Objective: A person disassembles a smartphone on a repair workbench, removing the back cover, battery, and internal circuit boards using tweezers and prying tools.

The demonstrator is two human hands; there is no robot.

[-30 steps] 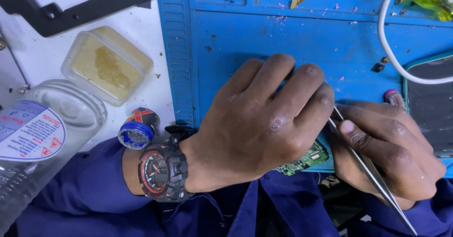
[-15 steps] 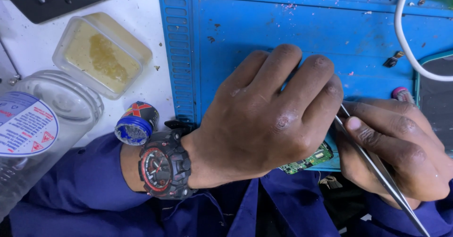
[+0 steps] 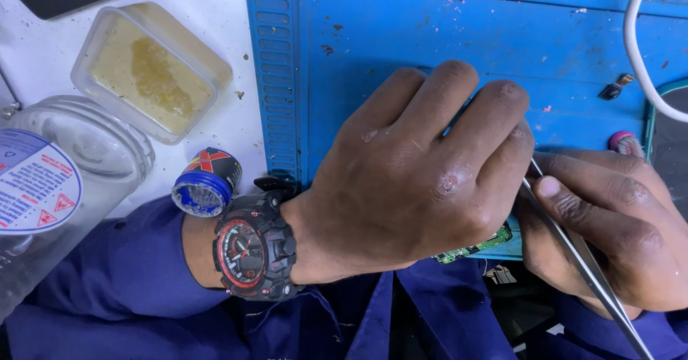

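Note:
My left hand (image 3: 423,173) lies palm down on the blue work mat (image 3: 444,37), fingers curled over a green circuit board (image 3: 473,247) of which only an edge shows below my palm. A black and red wristwatch (image 3: 247,249) sits on that wrist. My right hand (image 3: 609,224) grips metal tweezers (image 3: 580,252), whose tips run under my left fingers and are hidden there. Both sleeves are dark blue.
On the white table left of the mat stand a clear square tub of yellowish paste (image 3: 147,69), a small blue-capped bottle (image 3: 206,182) and a clear plastic jar with a round label (image 3: 50,181). A white cable (image 3: 640,44) and a pink-tipped object (image 3: 625,143) lie at the right.
The view has shifted slightly, so the mat and tub sit higher in frame. My left hand has spread a little over the board. The tweezers stay in my right hand.

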